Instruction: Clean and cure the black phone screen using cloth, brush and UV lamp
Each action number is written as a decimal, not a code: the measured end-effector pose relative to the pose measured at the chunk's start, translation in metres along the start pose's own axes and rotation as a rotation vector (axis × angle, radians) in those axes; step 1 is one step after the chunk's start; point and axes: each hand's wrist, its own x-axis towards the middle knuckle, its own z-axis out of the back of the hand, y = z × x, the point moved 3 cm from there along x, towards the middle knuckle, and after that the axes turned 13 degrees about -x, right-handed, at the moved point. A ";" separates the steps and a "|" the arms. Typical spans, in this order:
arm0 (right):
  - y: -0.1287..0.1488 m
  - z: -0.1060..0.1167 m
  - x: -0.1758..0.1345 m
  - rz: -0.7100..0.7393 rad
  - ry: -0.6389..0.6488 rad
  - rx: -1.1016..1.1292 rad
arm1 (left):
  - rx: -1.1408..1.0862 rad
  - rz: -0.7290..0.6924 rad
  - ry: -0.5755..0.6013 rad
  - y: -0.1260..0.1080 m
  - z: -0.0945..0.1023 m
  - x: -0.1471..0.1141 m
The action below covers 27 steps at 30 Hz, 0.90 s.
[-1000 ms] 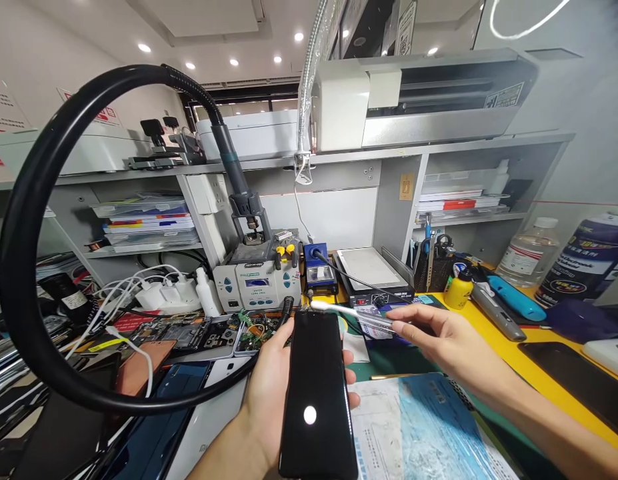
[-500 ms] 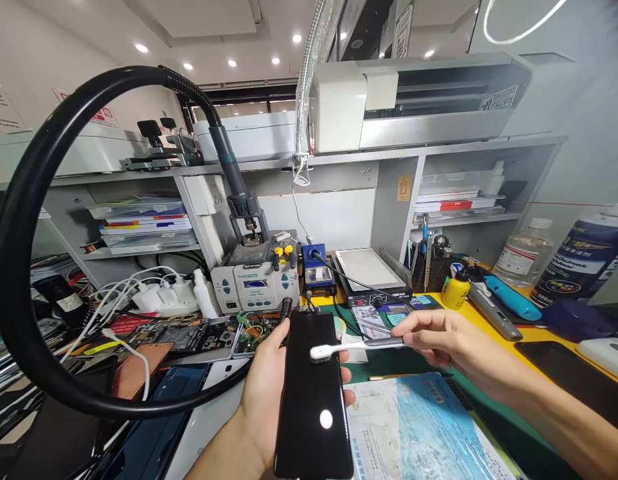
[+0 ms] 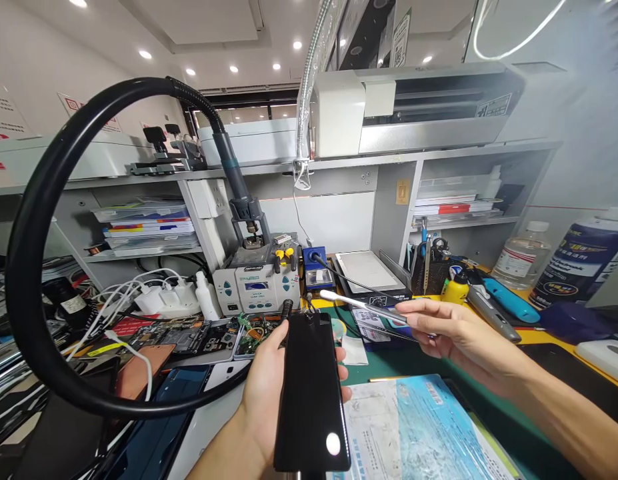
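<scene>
My left hand is wrapped round a black smartphone, whose dark glossy side faces me with a round white reflection near its lower end. The fingertips curl round the phone's right edge. In my right hand, thumb and fingers pinch the grey handle of a white toothbrush. Its head points left, above the phone's top end and apart from it. Bristles are hardly visible at this angle. Beneath the right hand lie thin metal tweezers, partly covered by the fingers.
A worn blue-and-white booklet lies on the green mat right of the phone. Left are circuit boards, other phones and a looping black hose. Behind stand a rework station and a heating plate; bottles stand right.
The toothbrush has lifted off the phone's screen and moved up, its head now turned so the bristles hardly show. The left hand still holds the phone, which has shifted slightly.
</scene>
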 end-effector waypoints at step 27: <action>-0.006 0.006 0.004 -0.010 -0.035 -0.203 | 0.003 0.008 -0.023 0.001 0.000 0.000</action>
